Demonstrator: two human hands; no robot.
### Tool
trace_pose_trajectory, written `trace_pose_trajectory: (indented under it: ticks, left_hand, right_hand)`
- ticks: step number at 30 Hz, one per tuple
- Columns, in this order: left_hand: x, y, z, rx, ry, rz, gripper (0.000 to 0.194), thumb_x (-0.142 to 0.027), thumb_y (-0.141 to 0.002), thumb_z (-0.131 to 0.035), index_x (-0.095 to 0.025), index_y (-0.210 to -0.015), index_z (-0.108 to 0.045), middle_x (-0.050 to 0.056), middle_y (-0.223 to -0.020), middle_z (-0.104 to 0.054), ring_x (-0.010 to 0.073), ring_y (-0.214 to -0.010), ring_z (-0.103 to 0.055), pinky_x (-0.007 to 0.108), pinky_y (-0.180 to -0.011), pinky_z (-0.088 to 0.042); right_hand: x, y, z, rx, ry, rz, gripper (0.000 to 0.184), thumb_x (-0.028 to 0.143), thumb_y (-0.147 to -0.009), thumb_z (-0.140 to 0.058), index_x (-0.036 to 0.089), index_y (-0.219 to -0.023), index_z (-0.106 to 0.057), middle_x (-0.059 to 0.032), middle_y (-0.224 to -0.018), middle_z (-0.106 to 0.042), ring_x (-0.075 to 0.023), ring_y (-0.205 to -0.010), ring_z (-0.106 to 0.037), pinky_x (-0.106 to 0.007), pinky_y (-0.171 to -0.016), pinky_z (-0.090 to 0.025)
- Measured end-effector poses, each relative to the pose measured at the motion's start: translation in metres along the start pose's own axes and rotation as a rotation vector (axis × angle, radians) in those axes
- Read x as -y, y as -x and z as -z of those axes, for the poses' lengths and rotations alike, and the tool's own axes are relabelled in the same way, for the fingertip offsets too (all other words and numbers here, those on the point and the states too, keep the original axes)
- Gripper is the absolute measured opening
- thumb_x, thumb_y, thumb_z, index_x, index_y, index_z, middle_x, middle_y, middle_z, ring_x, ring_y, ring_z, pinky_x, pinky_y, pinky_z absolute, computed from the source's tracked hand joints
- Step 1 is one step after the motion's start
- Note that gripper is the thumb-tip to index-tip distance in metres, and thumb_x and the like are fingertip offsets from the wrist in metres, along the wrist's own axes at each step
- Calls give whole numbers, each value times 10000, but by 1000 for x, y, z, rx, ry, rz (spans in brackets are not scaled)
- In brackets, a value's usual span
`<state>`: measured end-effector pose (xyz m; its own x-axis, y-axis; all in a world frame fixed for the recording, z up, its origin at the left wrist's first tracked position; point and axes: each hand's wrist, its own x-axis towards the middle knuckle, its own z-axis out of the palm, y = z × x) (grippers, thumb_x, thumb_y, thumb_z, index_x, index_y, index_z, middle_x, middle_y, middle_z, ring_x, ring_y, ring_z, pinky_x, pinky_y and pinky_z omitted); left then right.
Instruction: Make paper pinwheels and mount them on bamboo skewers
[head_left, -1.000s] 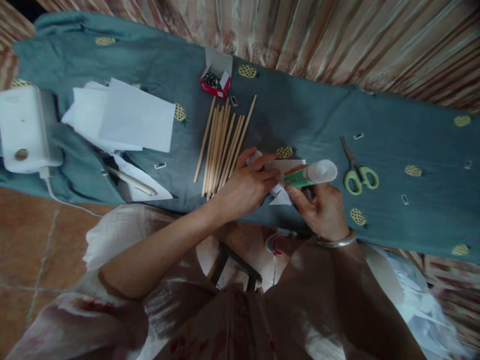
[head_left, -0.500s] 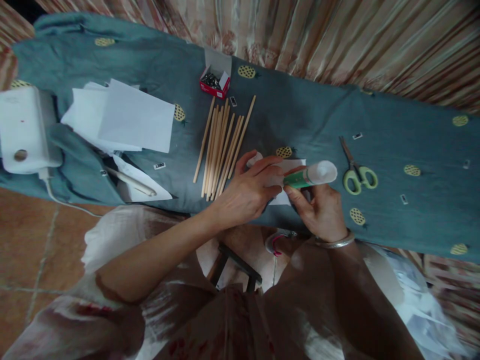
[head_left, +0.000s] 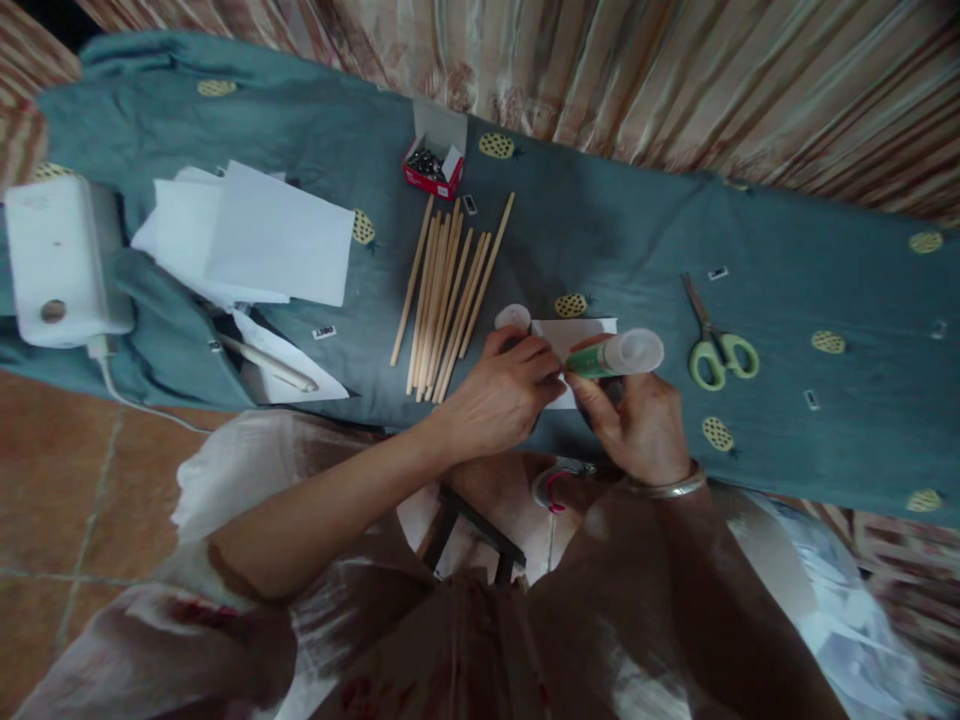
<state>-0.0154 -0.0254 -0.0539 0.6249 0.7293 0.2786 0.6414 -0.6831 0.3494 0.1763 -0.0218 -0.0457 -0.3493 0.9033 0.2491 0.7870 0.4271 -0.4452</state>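
Observation:
A green-and-white glue stick (head_left: 596,360) is gripped in my right hand (head_left: 637,425), its pale round end tilted up toward me. Under both hands lies a small white sheet of paper (head_left: 574,330) on the cloth, partly covered. My left hand (head_left: 506,395) is bent over the sheet's left part, fingers curled, its fingertips close to the glue stick's lower end. What those fingertips pinch is hidden. Just beyond the left fingers is a round white cap (head_left: 513,317).
Left of my hands lie several wooden sticks (head_left: 439,300) below a red box (head_left: 433,170) of small metal pieces. Green-handled scissors (head_left: 712,345) rest to the right. White papers (head_left: 281,235), a pale pen-like tool (head_left: 274,365) and a white corded box (head_left: 64,265) are farther left.
The left hand's outer fingers have drawn in toward me, showing more of the white cap and the paper. The glue stick's raised end has shifted slightly left and down.

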Motion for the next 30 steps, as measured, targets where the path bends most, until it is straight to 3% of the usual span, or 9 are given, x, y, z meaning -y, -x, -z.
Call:
trace_pose_trajectory:
  ticks: [8, 13, 21, 30]
  left_hand:
    - [0, -2, 0, 62, 8, 21, 222, -188, -923, -475, -194, -974, -692, 51, -1016, -655, 236, -1077, -524, 463, -1024, -309]
    - [-1, -3, 4, 113, 16, 32, 233, -174, -913, -475, -214, -1000, -687, 42, -1035, -659, 244, -1103, -530, 479, -1043, -300]
    - [1, -3, 3, 79, 106, 33, 259, -129, -894, -461, -238, -921, -694, 46, -1040, -672, 265, -1298, -484, 523, -1135, -244]
    - [0, -5, 2, 49, 205, 82, 275, -103, -853, -504, -276, -907, -712, 20, -1013, -637, 267, -1131, -612, 541, -1169, -216]
  right_hand:
    - [-2, -3, 1, -54, 29, 23, 437, 534, -958, -444, 141, -1011, -625, -123, -859, -717, -260, -779, -688, -350, -664, -518]
    - [-6, -5, 3, -45, 19, -44, 456, 557, -936, -465, 145, -1012, -644, -113, -831, -710, -248, -726, -663, -348, -651, -501]
    - [-13, -3, 12, 30, -30, -166, 439, 587, -890, -515, 174, -907, -663, -10, -591, -578, -133, -436, -434, -294, -497, -368]
    - [-12, -2, 15, 39, -53, -140, 442, 601, -880, -521, 178, -847, -644, -21, -620, -611, -142, -460, -471, -293, -522, -391]
